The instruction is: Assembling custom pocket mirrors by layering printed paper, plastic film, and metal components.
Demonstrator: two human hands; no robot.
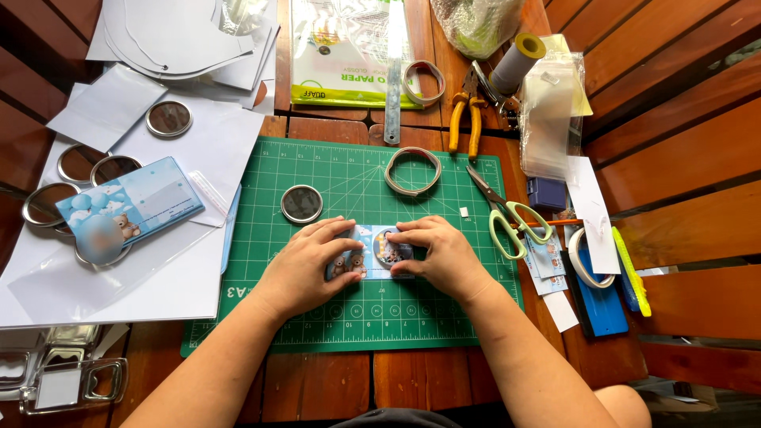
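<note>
- A green cutting mat (349,317) lies on the wooden table (674,158) in front of me, and most of the clutter sits around its edges.
- On the mat above my hands are a small round mirror (302,204) and a loop of grey strip (413,170), both well apart from my fingers.
- Scissors (507,214) with pale green handles lie at the mat's right edge, near my right wrist (blades pointing away from me).
- Pliers (464,119) with yellow grips, a metal ruler (393,79) and a spool of thread (516,62) lie beyond the mat's far edge.
- To the left, on white sheets (158,277), rests a blue card with bears (131,208), with more round mirrors (168,119) nearby.
- Nothing stands between my hands and the small printed card (371,252), which lies flat near the middle of the mat.
- My left hand (305,269) presses down on the card's left part, fingers spread over it.
- My right hand (442,252) covers its right end, fingertips pinching at a round piece (390,247) on the card; the two hands nearly meet.
</note>
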